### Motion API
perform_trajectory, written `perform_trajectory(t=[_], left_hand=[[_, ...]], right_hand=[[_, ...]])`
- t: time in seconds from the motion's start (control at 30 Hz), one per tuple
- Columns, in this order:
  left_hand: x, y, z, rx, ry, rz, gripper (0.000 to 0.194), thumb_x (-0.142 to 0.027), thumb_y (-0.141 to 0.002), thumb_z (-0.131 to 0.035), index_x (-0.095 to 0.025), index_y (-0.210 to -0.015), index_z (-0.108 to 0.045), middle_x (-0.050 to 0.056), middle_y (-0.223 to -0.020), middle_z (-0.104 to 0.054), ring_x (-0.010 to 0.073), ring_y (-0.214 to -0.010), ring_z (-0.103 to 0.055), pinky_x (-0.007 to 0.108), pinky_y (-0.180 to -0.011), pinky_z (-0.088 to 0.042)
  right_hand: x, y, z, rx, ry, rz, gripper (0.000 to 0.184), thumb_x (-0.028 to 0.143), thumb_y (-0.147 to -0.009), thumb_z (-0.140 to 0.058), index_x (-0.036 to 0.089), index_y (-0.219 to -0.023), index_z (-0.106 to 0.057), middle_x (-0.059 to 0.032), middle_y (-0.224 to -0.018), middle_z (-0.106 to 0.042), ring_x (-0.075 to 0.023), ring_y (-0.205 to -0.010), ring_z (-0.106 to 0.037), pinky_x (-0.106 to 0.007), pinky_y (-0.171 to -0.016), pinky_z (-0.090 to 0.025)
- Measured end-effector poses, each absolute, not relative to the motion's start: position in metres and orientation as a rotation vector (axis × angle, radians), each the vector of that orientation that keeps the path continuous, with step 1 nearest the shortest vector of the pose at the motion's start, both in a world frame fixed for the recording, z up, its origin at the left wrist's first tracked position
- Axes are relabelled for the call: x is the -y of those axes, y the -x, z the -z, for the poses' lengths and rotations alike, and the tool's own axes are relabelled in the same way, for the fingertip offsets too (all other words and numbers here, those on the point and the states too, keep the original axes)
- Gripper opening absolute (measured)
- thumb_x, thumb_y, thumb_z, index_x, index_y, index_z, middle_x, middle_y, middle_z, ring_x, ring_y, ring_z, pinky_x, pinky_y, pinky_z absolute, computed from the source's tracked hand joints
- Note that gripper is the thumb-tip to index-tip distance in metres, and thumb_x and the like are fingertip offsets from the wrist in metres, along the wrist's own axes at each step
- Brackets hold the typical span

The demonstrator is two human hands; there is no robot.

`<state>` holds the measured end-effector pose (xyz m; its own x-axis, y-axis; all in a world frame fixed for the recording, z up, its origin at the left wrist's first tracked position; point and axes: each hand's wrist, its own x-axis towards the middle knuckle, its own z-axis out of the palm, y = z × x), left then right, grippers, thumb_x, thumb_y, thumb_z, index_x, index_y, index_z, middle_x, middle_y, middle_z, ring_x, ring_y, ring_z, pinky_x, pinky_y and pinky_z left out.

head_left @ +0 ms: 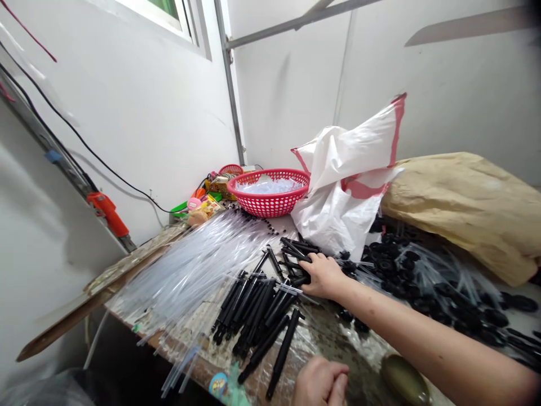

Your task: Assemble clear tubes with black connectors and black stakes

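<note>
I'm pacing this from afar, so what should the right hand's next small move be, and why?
Probably draw one black rod toward the left hand: the right hand is down among the rods, its grip unclear, while the left hand is curled at the bottom edge with no rod visible in it.

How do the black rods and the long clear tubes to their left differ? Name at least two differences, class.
Colour: the black rods are dark and opaque, while the clear tubes are whitish and see-through.
Length: each black rod is short; the clear tubes run much longer.
Thickness: the black rods look thicker than the slender clear tubes.
Shared: both lie in loose piles on the table.
</note>
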<state>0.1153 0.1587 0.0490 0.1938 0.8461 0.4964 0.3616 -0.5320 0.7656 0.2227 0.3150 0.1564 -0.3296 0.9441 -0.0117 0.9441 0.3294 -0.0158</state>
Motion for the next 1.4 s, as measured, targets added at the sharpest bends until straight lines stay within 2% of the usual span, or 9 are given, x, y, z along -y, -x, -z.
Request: perform_trajectory(t=[0.13, 0.23, 0.33, 0.5, 0.67, 0.83, 1.0, 1.2, 1.4], left_hand=[[-0.159, -0.112, -0.053, -1.078, -2.021, -1.285, 0.029, -0.031, -0.089, -0.041, -0.018, -0.089, -0.066, 0.007, -0.068, -0.064, 0.0159, -0.064, -0.06, 0.024, -0.06, -0.048], [-0.161, -0.111, -0.054, -1.033, -2.058, -1.302, 0.027, -0.029, -0.089, -0.041, -0.017, -0.089, -0.065, 0.007, -0.068, -0.063, 0.015, -0.063, -0.059, 0.023, -0.059, -0.047], [-0.162, -0.109, -0.058, -1.018, -2.101, -1.293, 0.024, -0.025, -0.088, -0.042, -0.016, -0.088, -0.065, 0.007, -0.068, -0.063, 0.0148, -0.063, -0.059, 0.023, -0.058, -0.047], [-0.161, -0.107, -0.073, -0.997, -2.164, -1.195, 0.021, -0.016, -0.085, -0.044, -0.012, -0.088, -0.065, 0.009, -0.07, -0.064, 0.016, -0.066, -0.061, 0.023, -0.059, -0.047], [-0.158, -0.107, -0.081, -1.037, -2.143, -1.148, 0.02, -0.014, -0.085, -0.044, -0.012, -0.088, -0.064, 0.009, -0.072, -0.064, 0.0165, -0.068, -0.06, 0.024, -0.061, -0.047], [-0.155, -0.107, -0.085, -1.083, -2.132, -1.064, 0.022, -0.014, -0.086, -0.044, -0.013, -0.089, -0.065, 0.008, -0.072, -0.063, 0.0165, -0.068, -0.06, 0.025, -0.062, -0.047], [-0.154, -0.107, -0.082, -1.098, -2.13, -1.066, 0.022, -0.014, -0.084, -0.045, -0.014, -0.092, -0.065, 0.008, -0.072, -0.063, 0.017, -0.068, -0.06, 0.026, -0.063, -0.049], [-0.154, -0.108, -0.079, -1.073, -2.089, -1.089, 0.022, -0.016, -0.085, -0.045, -0.014, -0.094, -0.065, 0.01, -0.077, -0.065, 0.0172, -0.073, -0.062, 0.026, -0.065, -0.049], [-0.158, -0.112, -0.059, -1.06, -2.126, -1.219, 0.027, -0.027, -0.087, -0.042, -0.016, -0.087, -0.066, 0.008, -0.066, -0.063, 0.0165, -0.063, -0.06, 0.025, -0.057, -0.047]], right_hand=[[-0.308, -0.233, -0.157, -2.621, -1.851, 0.022, 0.052, 0.057, -0.072, -0.056, 0.024, -0.112, -0.063, -0.0132, -0.118, -0.056, -0.0311, -0.108, -0.05, -0.043, -0.088, -0.036], [-0.302, -0.24, -0.158, -2.674, -1.862, 0.014, 0.036, 0.047, -0.088, -0.041, 0.028, -0.108, -0.065, -0.0074, -0.12, -0.058, -0.0255, -0.109, -0.051, -0.041, -0.092, -0.032], [-0.291, -0.247, -0.161, -2.706, -1.877, 0.01, 0.035, 0.036, -0.093, -0.034, 0.03, -0.107, -0.066, -0.0051, -0.119, -0.06, -0.0212, -0.105, -0.055, -0.04, -0.093, -0.03], [-0.271, -0.252, -0.164, -2.751, -1.857, 0.001, 0.03, 0.034, -0.092, -0.039, 0.03, -0.107, -0.066, -0.006, -0.112, -0.063, -0.0212, -0.1, -0.058, -0.041, -0.096, -0.027], [-0.261, -0.253, -0.167, -2.759, -1.859, 0.051, 0.026, 0.03, -0.09, -0.045, 0.03, -0.102, -0.068, -0.0054, -0.1, -0.067, -0.0191, -0.092, -0.061, -0.036, -0.087, -0.034], [-0.253, -0.257, -0.172, -2.832, -1.864, 0.099, 0.029, 0.03, -0.091, -0.041, 0.031, -0.108, -0.065, -0.0045, -0.102, -0.066, -0.0174, -0.094, -0.06, -0.031, -0.082, -0.038], [-0.253, -0.261, -0.182, -2.95, -1.893, 0.057, 0.042, 0.013, -0.088, -0.038, 0.032, -0.117, -0.06, -0.0051, -0.112, -0.062, -0.0179, -0.092, -0.06, -0.031, -0.081, -0.042], [-0.3, -0.249, -0.206, -2.93, -1.969, -0.04, 0.048, 0.01, -0.088, -0.034, 0.033, -0.125, -0.053, -0.0042, -0.119, -0.057, -0.0191, -0.097, -0.057, -0.031, -0.085, -0.038], [-0.362, -0.214, -0.172, -2.729, -1.877, -0.066, 0.043, 0.011, -0.083, -0.042, 0.034, -0.115, -0.06, -0.004, -0.114, -0.06, -0.0207, -0.096, -0.056, -0.034, -0.083, -0.035]])
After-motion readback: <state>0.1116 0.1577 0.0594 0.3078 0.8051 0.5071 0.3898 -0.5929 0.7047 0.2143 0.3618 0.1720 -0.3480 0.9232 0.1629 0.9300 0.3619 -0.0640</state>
